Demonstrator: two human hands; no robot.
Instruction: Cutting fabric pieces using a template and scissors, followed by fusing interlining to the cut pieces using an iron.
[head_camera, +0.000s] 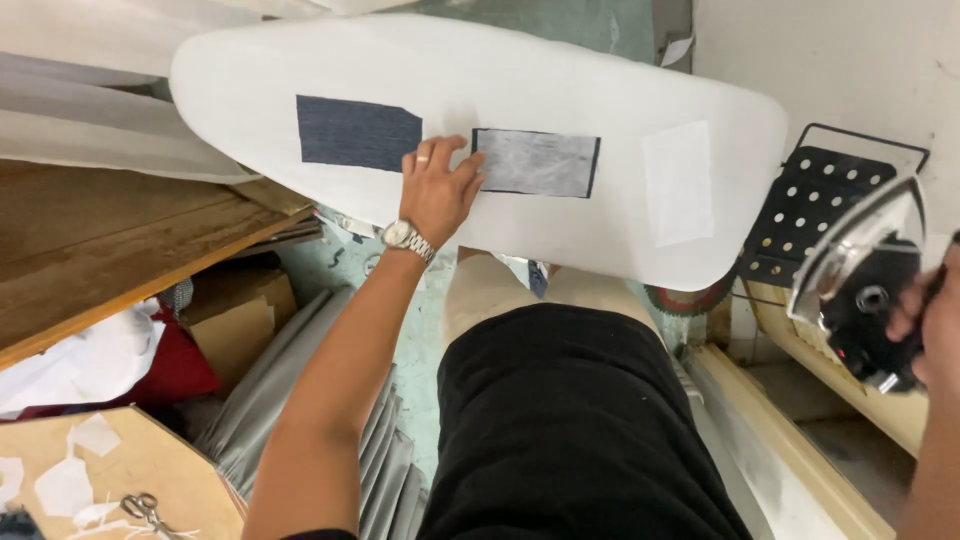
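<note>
White padded ironing board (560, 80) carries three flat pieces: a dark denim patch (357, 132), a grey dark-edged patch (540, 162), and a white rectangle (678, 183), each lying apart.

Bright, even light from overhead washes the white ironing board (600, 90) nearly featureless. Shadows stay soft and faint. The iron's (860, 280) soleplate catches a dull sheen. Edges bow with wide-angle distortion, and the right hand (935, 320) blurs slightly.

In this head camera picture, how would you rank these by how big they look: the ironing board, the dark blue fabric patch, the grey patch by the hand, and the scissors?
1. Ironing board, by far.
2. Dark blue fabric patch and grey patch: too alike to rank.
3. Scissors, smallest, though nearer the camera.
</note>
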